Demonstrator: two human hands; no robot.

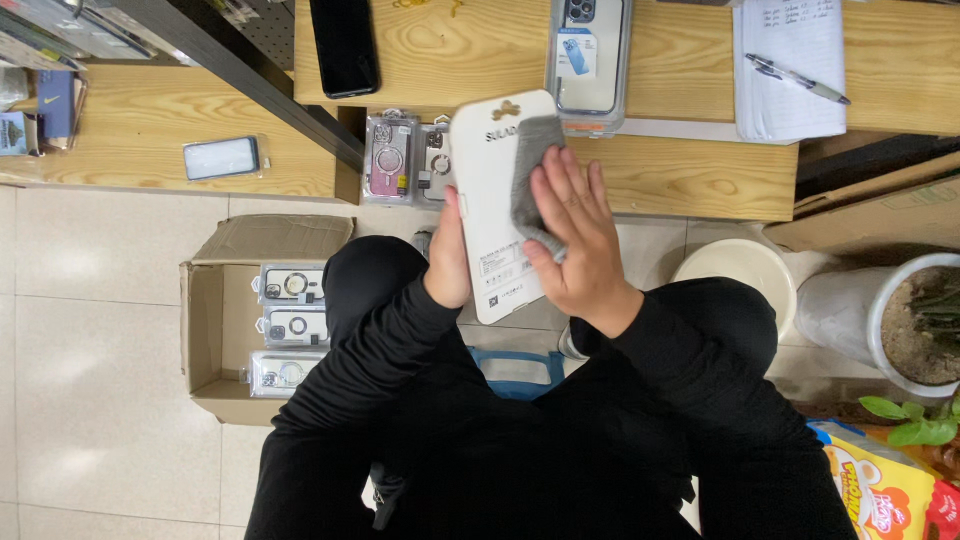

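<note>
Hands are seen from above, over black-sleeved arms and black-clad knees. White flat rectangular phone-case package (492,215) is held upright-to-tilted between both hands, above the gap between the knees and in front of the edge of the wooden worktop (690,180). Left hand (449,258) is closed around the package's left edge, thumb on the face, fingers hidden behind. Right hand (575,240) is laid flat on the package's right side, fingers spread slightly and pressed onto a small grey cloth (532,180), which is pinned between the fingers and the package face.

On the worktop beyond the package are noted: a clear phone-case package with orange trim (590,60), touching or just behind the white package's top; two smaller clear case packages (405,158) just to its left; a black phone (344,45) lying flat; a white notepad (790,65) with a pen (797,80) on it. A second wooden surface at left carries a flat bagged clear item (222,157).

An open brown cardboard box (215,330) stands on the tiled floor beside the left knee, with three case packages (290,325) stacked in a row inside. A white pot with a plant (915,325) stands at right.
</note>
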